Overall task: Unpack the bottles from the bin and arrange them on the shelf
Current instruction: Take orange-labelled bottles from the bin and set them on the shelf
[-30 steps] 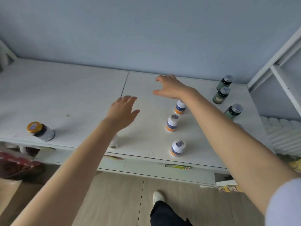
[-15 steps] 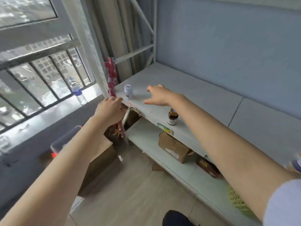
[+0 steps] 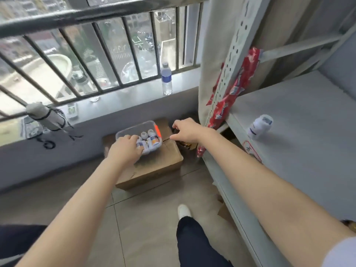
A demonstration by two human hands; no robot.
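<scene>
My left hand (image 3: 125, 149) curls around a white bottle (image 3: 143, 148) inside the clear plastic bin (image 3: 134, 128); my right hand (image 3: 187, 131) hovers beside it, fingers loose, holding nothing.

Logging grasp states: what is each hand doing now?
Left hand: over bottles in the bin; grip cannot be told.
Right hand: open, holding nothing.

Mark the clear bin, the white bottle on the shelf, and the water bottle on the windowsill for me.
clear bin (image 3: 134, 126), head view, on its far rim.
white bottle (image 3: 259, 127), head view, middle of its body.
water bottle (image 3: 166, 76), head view, on its blue label.
</scene>
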